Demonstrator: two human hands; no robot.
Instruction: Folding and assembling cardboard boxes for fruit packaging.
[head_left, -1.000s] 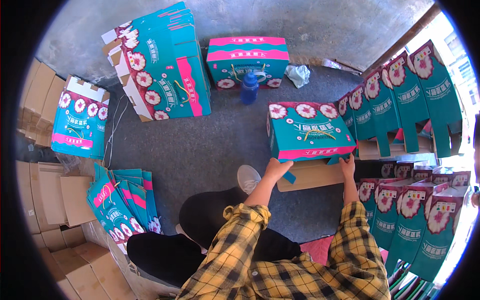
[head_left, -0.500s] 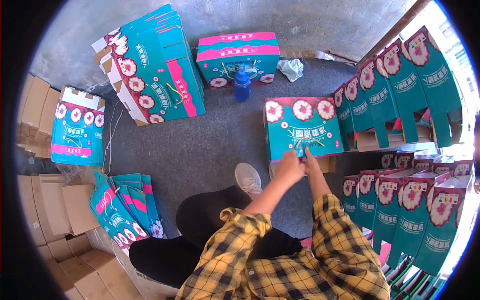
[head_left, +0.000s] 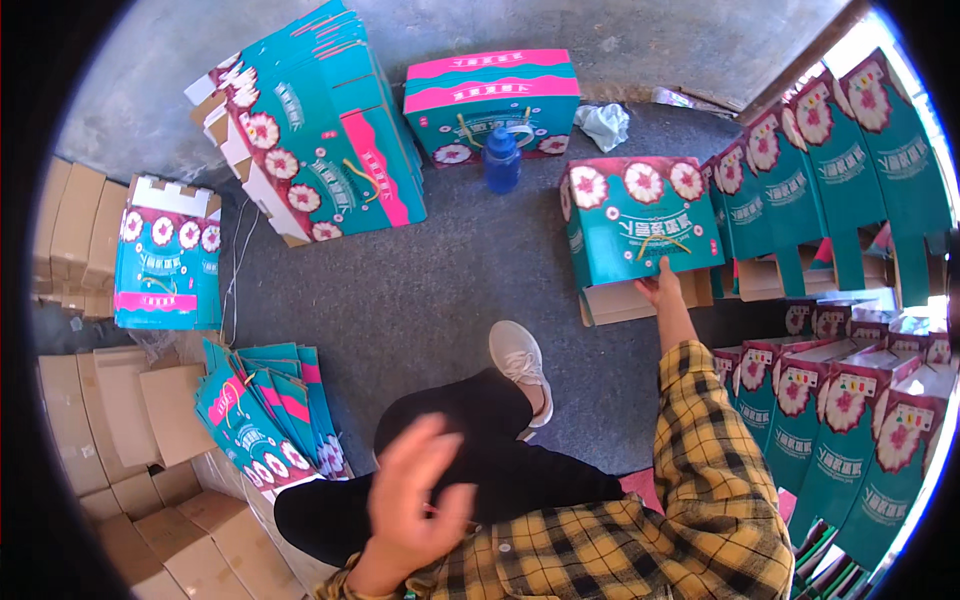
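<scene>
A teal carton (head_left: 640,225) with radish-slice pictures, a pink-red band and a yellow cord handle stands on the floor ahead, right of centre. Its near end hangs open, showing a plain brown flap (head_left: 625,302). My right hand (head_left: 662,287) pinches the carton's near edge below the cord, thumb on the printed face and other fingers partly hidden. Over my lap, my left hand (head_left: 412,500) is raised, holding nothing, its spread fingers smeared by motion. The left hand is nearest my bent leg and touches no carton.
Rows of open teal cartons (head_left: 800,390) line the right side. Flattened cartons lie in a small pile (head_left: 265,410) at left and a tall stack (head_left: 320,150) behind. A blue bottle (head_left: 502,165) stands before another carton (head_left: 490,95). Brown boxes (head_left: 90,410) fill the left edge.
My left hand has left the carton's cord area and swung back over my lap. My right hand has moved onto the carton's near edge. The view has shifted slightly.
</scene>
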